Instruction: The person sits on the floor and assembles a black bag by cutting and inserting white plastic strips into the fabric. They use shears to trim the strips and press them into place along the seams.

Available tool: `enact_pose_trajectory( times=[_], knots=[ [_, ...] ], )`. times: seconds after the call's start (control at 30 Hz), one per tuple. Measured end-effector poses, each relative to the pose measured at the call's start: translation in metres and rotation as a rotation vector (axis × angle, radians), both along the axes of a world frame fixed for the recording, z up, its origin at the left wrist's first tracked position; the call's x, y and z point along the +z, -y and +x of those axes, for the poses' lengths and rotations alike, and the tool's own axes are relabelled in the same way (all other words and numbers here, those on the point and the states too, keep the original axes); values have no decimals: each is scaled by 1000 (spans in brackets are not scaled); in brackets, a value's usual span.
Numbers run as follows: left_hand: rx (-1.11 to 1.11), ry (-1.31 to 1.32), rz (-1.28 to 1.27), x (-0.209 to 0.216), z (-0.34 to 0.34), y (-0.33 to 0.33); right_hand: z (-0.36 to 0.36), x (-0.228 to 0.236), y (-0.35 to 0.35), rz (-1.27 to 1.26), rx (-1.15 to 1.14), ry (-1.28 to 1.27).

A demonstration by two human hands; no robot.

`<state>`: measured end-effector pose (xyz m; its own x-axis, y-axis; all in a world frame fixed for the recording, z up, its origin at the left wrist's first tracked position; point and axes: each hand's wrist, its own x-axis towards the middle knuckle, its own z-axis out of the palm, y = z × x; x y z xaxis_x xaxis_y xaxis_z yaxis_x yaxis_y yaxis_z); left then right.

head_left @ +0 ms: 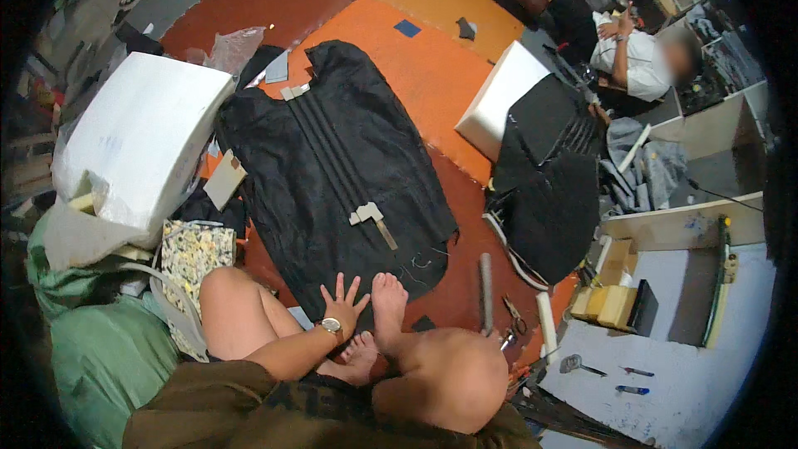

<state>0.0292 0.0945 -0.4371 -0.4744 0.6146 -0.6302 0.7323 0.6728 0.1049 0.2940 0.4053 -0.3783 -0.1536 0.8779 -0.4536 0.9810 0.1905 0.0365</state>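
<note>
A large black fabric piece (349, 150) lies spread over the orange and red-brown floor sheets in front of me. Several raised ridges run along its middle. Cream patches sit at both ends of these ridges, and a short brownish strip (387, 235) juts from the near patch (364, 214). Loose pale threads lie near the fabric's front edge. My left hand (343, 309), with a watch on its wrist, is palm down with fingers spread on the near edge of the fabric, beside my bare feet. Nothing is held in it. My right hand does not show.
White foam blocks (145, 137) lie at left, beside a green sack (112, 374). Black padded material (553, 191) leans at right. Scissors (517, 322) and a grey rod (486, 291) lie near my knee. Another person (632, 54) reclines at upper right. A pale board (648, 374) holds small tools.
</note>
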Motion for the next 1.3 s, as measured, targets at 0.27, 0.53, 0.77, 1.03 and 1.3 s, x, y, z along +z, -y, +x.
enact_pose_trajectory(
  times=[0.27,0.53,0.77,1.03,1.3],
  knots=[
    [-45,40,-55,-30,-21,-4,31,72,3,-33,-296,-501],
    [-17,5,264,-32,-75,-32,-36,149,122,-106,-442,-1019],
    [326,64,731,43,-76,-50,-232,210,166,-126,-331,-1329],
    [-323,682,416,44,66,-78,-296,215,179,-54,-360,-1413],
    [-379,634,359,20,-30,-18,10,129,125,-229,-141,-624]
  ],
)
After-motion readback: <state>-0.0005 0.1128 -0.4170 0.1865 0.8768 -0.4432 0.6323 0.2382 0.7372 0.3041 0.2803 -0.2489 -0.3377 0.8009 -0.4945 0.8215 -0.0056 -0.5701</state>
